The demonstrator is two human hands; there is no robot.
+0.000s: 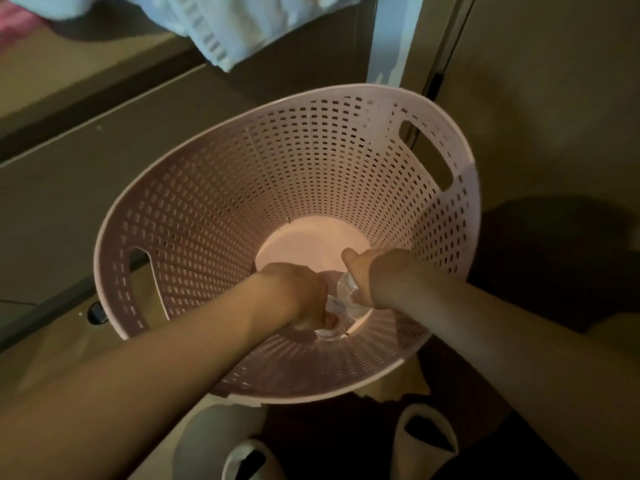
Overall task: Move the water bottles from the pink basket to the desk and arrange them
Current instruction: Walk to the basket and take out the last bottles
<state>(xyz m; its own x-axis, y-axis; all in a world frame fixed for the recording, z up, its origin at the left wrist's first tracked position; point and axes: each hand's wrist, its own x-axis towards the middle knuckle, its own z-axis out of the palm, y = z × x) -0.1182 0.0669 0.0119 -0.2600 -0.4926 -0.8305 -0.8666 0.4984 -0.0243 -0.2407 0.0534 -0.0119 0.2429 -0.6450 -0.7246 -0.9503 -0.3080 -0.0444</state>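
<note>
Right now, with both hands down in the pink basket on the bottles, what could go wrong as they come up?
1. Both hands, the left hand and the right hand, crowd the clear bottles at the bottom; the grip is hidden, so one bottle may slip.
2. The pink basket is deep and light-looking; lifting could tip it.
3. Slippers lie close by, a likely trip hazard.

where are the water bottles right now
In the head view, the clear water bottles lie at the bottom of the pink basket, near its front wall, between the left hand and right hand.
</note>
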